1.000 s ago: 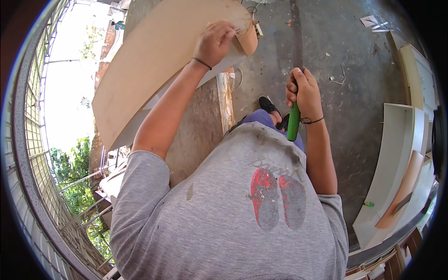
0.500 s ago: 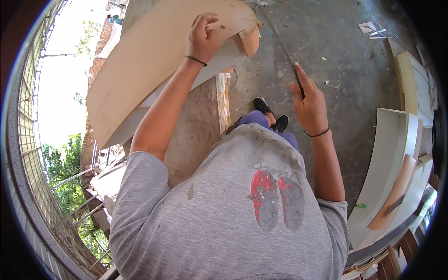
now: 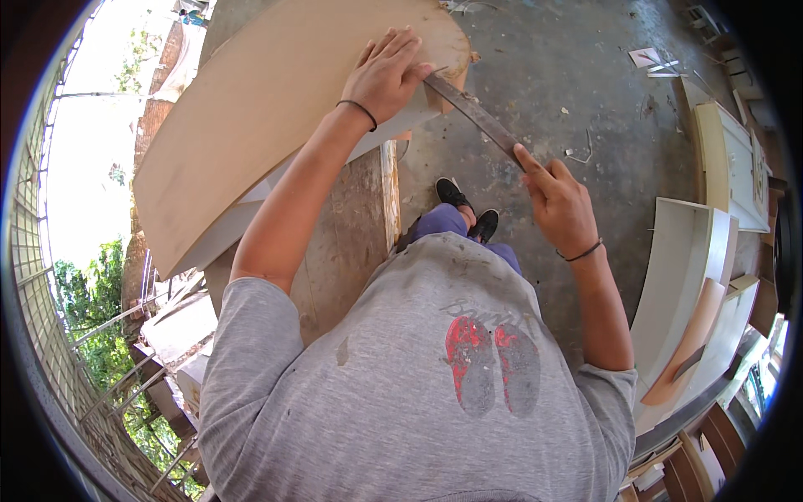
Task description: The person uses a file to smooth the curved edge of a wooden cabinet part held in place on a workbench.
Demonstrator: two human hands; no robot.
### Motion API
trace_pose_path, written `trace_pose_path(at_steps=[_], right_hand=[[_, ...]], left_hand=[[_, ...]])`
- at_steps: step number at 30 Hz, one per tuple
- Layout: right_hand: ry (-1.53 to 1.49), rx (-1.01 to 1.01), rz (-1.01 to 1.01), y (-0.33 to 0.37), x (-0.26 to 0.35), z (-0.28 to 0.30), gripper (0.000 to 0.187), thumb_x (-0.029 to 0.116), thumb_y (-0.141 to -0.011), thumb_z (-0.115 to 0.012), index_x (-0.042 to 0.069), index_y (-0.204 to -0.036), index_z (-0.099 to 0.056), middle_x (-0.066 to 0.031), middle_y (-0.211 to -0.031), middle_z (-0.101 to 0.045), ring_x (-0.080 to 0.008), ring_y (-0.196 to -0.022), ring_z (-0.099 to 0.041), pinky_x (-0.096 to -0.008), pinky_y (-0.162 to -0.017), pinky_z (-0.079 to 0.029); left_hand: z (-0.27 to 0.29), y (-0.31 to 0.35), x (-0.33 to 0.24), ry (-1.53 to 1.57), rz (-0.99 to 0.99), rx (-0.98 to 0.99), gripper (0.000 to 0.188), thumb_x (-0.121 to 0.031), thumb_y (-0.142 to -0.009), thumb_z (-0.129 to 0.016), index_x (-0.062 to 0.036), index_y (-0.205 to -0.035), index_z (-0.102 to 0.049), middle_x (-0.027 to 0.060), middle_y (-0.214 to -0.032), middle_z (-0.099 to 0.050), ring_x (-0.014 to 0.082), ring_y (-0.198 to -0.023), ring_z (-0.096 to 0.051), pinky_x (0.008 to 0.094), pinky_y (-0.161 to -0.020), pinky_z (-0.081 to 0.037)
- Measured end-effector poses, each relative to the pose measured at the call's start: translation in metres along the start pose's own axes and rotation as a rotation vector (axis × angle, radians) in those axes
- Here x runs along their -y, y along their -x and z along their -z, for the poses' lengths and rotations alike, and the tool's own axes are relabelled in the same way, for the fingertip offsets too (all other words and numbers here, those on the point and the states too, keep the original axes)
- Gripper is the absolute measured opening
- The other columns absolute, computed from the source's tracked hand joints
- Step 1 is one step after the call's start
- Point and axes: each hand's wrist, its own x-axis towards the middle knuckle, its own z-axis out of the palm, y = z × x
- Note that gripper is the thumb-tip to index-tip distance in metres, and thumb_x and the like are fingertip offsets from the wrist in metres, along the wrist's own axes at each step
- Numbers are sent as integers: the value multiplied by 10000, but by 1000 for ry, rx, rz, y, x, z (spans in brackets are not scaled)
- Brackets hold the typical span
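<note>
A long, flat, grey metal file (image 3: pixel 477 115) slants from my right hand up to the rounded end of a light-wood panel (image 3: pixel 259 109). My right hand (image 3: pixel 562 201) is closed round the file's near end, its forefinger stretched along the metal; the handle is hidden in the palm. The file's far end lies at the panel's edge. My left hand (image 3: pixel 386 77) rests flat on the panel top with its fingers stretched, and its thumb reaches the file's tip. Whether the thumb presses on the file, I cannot tell. Below the panel top runs a pale side board (image 3: pixel 213 238).
A worn wooden work surface (image 3: pixel 335 243) supports the panel. On the right, white box-like boards (image 3: pixel 682 268) stand with a curved wooden strip (image 3: pixel 690 343) on them. Scraps (image 3: pixel 657 63) lie on the concrete floor (image 3: pixel 619 125). A metal grille (image 3: pixel 38 201) borders the left.
My left hand has gone from half curled to flat on the panel. My right hand has swung the file's far end left onto the panel's edge, its flat face now showing. The view has shifted slightly.
</note>
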Motion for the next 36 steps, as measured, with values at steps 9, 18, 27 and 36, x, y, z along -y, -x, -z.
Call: trace_pose_path(at_steps=[9,18,27,36], right_hand=[[56,-47,96,-52,-8,-4,408,192,-914,-561,284,-1312,-552,-133,-764,-537,-354,-622,-577,-442,-572,-468],[42,26,95,-43,-20,5,392,193,-913,-559,268,-1298,-566,-126,-737,-522,-338,-606,-568,-439,-564,-461],[113,65,195,-60,-31,18,392,196,-907,-570,278,-1291,-572,-123,-741,-523,-330,-607,-569,-439,-556,-463],[128,21,412,-140,-42,15,436,145,-902,-573,251,-1324,-548,-113,-739,-508,-325,-612,-537,-412,-566,-443]], left_hand=[[2,-28,19,94,195,-45,485,-431,-934,-505,-105,-1290,-552,79,-1403,-481,272,-1349,-365,432,-1107,-263],[3,-8,3,-77,207,-20,564,-511,-914,-521,-148,-1344,-496,71,-1470,-397,255,-1400,-294,588,-1105,-168],[12,-2,5,-110,284,21,665,-624,-895,-438,-173,-1383,-460,75,-1519,-313,269,-1430,-214,571,-1132,-132],[23,-32,33,-206,535,31,681,-612,-901,-436,-149,-1400,-432,106,-1540,-260,271,-1437,-202,598,-1124,-113]])
